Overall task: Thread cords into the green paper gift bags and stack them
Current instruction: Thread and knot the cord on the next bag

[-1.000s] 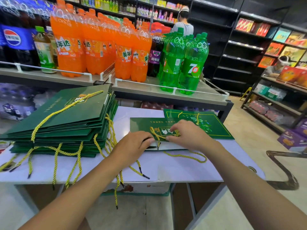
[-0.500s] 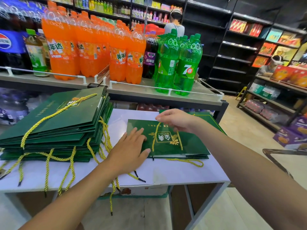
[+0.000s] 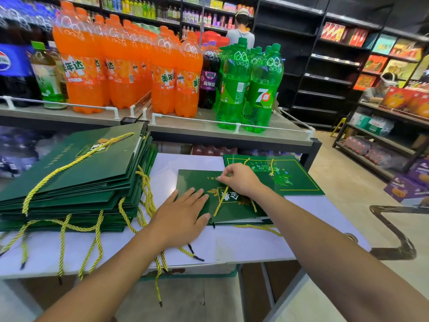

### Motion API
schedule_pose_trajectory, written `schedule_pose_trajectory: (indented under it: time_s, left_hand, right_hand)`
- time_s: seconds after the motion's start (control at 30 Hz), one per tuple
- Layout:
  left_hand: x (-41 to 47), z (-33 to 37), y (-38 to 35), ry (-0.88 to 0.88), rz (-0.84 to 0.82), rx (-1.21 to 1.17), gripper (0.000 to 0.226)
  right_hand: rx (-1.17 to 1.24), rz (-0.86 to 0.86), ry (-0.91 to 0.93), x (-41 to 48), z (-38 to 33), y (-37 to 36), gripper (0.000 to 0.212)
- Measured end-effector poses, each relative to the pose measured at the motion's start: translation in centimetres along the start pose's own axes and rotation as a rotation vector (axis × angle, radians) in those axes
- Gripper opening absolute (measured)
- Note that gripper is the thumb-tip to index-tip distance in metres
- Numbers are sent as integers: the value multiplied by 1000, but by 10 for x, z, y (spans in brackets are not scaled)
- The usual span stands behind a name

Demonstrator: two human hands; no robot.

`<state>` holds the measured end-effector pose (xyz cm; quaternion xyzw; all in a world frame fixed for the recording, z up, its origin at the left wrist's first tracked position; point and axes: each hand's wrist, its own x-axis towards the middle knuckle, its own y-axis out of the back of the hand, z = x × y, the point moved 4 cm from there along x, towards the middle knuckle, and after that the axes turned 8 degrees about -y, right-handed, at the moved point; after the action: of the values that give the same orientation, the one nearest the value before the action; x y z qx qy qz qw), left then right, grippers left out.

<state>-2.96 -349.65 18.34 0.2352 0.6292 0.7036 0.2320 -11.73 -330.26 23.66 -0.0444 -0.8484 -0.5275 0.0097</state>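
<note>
A flat green gift bag (image 3: 197,182) lies in the middle of the white table (image 3: 243,242), a yellow cord (image 3: 219,204) looped over its face. My left hand (image 3: 180,216) presses flat on the bag's left part with straight fingers. My right hand (image 3: 240,178) pinches the cord near the bag's far edge. A second green bag (image 3: 299,175) with a leaf print lies behind it to the right, partly under it. At the left stands a tall stack of corded green bags (image 3: 76,173), yellow cords hanging over the table's front edge.
Behind the table a shelf (image 3: 209,133) carries orange soda bottles (image 3: 125,66) and green 7-Up bottles (image 3: 250,87). Dark shelving stands at the right across a tiled aisle. One person (image 3: 241,26) stands far back and another (image 3: 380,87) sits at the right.
My right hand went from the bag's middle to its far edge and now pinches the cord there. My left hand opened flat on the bag. The bag shifted slightly toward the stack.
</note>
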Motion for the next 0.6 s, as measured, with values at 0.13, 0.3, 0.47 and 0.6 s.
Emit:
schedule_pose_trajectory:
  time_s: [0.13, 0.3, 0.47, 0.6]
  left_hand:
    - [-3, 0, 1, 29, 65, -13, 66]
    - [-7, -2, 6, 165, 125, -58, 71]
    - [-6, -3, 8, 176, 156, -106, 68]
    - [-8, -5, 18, 199, 232, -272, 56]
  right_hand:
    - [66, -45, 26, -11, 4, 12, 39]
    - [-202, 142, -175, -37, 52, 57, 61]
    - [-317, -25, -409, -65, 89, 57, 73]
    - [-187, -34, -482, -77, 92, 58, 71]
